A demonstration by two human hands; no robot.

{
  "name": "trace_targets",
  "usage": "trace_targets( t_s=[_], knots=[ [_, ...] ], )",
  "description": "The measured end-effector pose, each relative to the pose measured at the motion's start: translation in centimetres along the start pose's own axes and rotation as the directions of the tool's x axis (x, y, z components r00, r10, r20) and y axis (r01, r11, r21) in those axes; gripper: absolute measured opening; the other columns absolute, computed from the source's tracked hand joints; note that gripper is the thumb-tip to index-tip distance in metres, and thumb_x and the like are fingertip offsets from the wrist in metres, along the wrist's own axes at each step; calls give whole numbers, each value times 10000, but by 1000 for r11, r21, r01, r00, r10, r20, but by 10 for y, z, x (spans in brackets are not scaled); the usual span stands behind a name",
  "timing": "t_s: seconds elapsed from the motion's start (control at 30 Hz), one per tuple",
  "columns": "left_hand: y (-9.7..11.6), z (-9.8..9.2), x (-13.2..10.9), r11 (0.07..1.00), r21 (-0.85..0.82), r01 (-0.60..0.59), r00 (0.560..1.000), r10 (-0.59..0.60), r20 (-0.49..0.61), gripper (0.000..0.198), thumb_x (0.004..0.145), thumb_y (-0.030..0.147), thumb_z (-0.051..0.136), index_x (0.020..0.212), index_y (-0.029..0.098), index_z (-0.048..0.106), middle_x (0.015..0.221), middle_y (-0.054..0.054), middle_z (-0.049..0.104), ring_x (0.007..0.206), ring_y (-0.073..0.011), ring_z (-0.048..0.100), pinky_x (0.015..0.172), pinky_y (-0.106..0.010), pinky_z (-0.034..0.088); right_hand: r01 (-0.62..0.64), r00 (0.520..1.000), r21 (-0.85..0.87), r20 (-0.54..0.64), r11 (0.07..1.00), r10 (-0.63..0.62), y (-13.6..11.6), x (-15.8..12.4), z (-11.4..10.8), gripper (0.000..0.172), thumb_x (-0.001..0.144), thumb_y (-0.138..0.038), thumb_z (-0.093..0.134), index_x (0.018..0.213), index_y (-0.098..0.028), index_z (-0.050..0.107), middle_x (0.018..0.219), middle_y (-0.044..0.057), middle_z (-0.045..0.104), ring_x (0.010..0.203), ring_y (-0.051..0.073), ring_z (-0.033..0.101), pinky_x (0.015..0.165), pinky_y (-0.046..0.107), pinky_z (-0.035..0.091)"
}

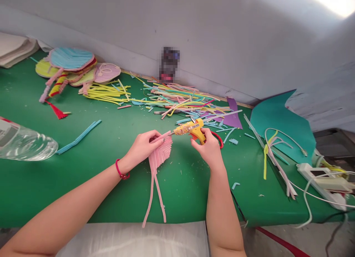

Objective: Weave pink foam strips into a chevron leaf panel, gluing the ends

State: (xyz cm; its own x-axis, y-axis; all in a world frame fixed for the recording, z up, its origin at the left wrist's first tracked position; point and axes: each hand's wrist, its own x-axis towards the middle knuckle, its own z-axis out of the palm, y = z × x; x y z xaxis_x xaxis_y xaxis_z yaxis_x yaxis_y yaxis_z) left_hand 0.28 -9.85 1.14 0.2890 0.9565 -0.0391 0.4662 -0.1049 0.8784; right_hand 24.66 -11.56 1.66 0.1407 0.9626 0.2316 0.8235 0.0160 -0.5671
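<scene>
My left hand (146, 145) is closed on a pink leaf shape made of pipe cleaners (161, 153), its strips set in a slanted pattern. Two long pink strands hang from its lower end toward the table's front edge. In my right hand (208, 146) is a yellow glue gun (191, 130), held by its handle. Its nozzle points left and meets the top edge of the pink piece, close to my left fingertips; whether glue is coming out is too small to tell. Behind my right hand show the red handles of scissors (218, 138).
Loose coloured pipe cleaners (183, 101) pile along the wall. Finished-looking fans (72, 59) lie at the back left, a clear bottle (27, 140) at the left edge. Teal sheet (288, 127), white power strip (318, 183) and cables occupy the right side of the green table (111, 198).
</scene>
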Motion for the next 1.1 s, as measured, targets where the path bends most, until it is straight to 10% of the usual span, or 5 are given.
trace_targets(
  t_s=[1.1],
  knots=[
    [0, -2, 0, 999, -32, -9, 1000, 8, -7, 213, 830, 381, 510, 811, 202, 624, 788, 22, 636, 715, -145, 537, 624, -242, 371, -10, 1000, 46, 16, 999, 10, 0, 1, -1, 387, 708, -415, 638, 1016, -201, 541, 918, 59, 652, 723, 190, 585, 661, 308, 465]
  ],
)
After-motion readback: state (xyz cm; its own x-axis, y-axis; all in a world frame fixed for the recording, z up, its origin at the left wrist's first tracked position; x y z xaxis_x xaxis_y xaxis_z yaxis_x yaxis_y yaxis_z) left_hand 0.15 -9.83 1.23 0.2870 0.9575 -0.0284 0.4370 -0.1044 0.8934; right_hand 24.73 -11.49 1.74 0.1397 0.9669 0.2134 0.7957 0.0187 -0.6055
